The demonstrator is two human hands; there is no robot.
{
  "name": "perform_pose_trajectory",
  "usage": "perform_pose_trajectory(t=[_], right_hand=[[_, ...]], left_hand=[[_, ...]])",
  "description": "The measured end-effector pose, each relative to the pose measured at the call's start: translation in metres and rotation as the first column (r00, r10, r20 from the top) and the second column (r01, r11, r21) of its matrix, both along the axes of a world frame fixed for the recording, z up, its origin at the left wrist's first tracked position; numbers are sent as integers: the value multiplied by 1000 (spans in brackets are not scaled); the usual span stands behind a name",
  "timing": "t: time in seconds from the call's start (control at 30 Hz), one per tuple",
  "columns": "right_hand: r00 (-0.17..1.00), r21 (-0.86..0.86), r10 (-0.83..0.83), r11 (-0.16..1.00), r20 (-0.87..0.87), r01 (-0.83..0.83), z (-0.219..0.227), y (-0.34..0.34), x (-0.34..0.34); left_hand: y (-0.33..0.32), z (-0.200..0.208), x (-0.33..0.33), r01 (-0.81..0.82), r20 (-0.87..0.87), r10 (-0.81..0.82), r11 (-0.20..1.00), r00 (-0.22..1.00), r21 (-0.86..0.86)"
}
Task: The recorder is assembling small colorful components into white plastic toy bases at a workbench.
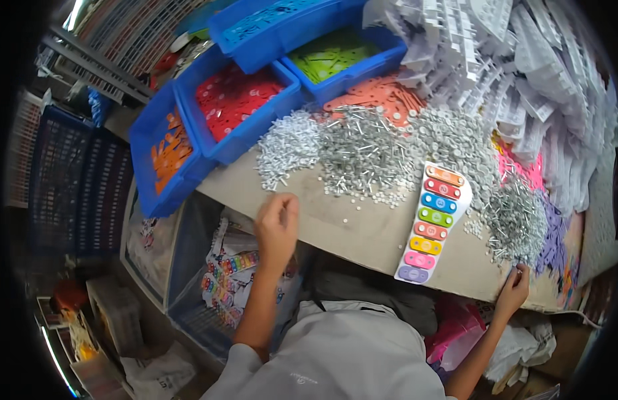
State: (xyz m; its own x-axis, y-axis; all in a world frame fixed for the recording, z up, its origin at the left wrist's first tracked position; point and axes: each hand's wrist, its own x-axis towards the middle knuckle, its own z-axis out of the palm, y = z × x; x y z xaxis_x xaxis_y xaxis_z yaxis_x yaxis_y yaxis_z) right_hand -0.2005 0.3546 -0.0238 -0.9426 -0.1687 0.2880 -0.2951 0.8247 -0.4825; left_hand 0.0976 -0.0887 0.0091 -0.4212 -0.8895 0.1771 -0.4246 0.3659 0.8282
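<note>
A toy xylophone [425,231] with a white base and a column of coloured bars lies on the table in front of me, slightly tilted. My left hand [278,223] hovers at the table's front edge with curled fingers, just below a pile of small white plastic pieces [287,148]. What its fingertips hold, if anything, is hidden. At the right, my right hand [514,290] is pinched by the front edge, near a heap of thin metal pins [516,217]. Anything between those fingers is too small to name. Neither hand touches the xylophone.
Blue bins hold orange [172,155], red [236,100], green [332,57] and blue bars [269,23]. Larger pins [366,150] and grey washers [452,137] lie heaped mid-table. White xylophone bases [522,73] are stacked at far right. A crate [219,293] below left holds colourful xylophones.
</note>
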Motion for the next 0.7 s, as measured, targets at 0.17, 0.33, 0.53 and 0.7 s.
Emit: perform_pose_trajectory(t=[0.17,0.33,0.53,0.7], right_hand=[[997,96,37,995,-69,-31,-3,-11,1],[990,-135,-26,991,-141,7,17,-42,30],[958,-242,267,927,-106,-285,44,-116,69],[895,-527,442,774,55,-350,52,-159,90]], left_hand=[[-44,5,22,-23,155,99,902,983,-432],[-65,0,12,262,364,-64,809,929,-527],[-69,8,11,396,525,-109,787,844,-473],[-55,4,-4,292,401,-37,747,916,-597]])
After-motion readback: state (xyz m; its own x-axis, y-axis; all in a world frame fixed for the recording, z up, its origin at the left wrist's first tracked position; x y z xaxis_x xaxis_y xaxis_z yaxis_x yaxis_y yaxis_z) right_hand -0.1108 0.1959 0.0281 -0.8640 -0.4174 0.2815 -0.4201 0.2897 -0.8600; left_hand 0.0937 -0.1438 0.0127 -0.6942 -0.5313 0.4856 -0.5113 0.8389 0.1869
